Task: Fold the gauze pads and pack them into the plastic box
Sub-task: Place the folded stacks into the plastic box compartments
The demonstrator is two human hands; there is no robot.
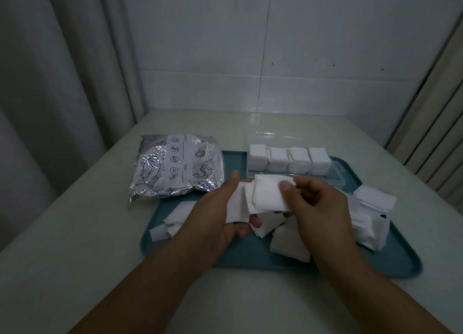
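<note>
Over the middle of the teal tray (240,253), both hands hold white gauze. My left hand (220,213) cradles a small stack of gauze pads (235,208) in its palm, thumb up at the far edge. My right hand (313,203) pinches one gauze pad (269,195) by its top right corner between thumb and fingers, lying over that stack. The clear plastic box (335,175) stands open at the tray's far side, with a row of several folded pad stacks (288,159) inside. Loose pads (288,243) lie scattered on the tray.
A silver foil bag (175,165) with blue fish drawings lies left of the box, partly on the tray. A pile of unfolded gauze (370,213) sits at the tray's right side. The pale table meets a tiled wall behind; curtains hang left and right.
</note>
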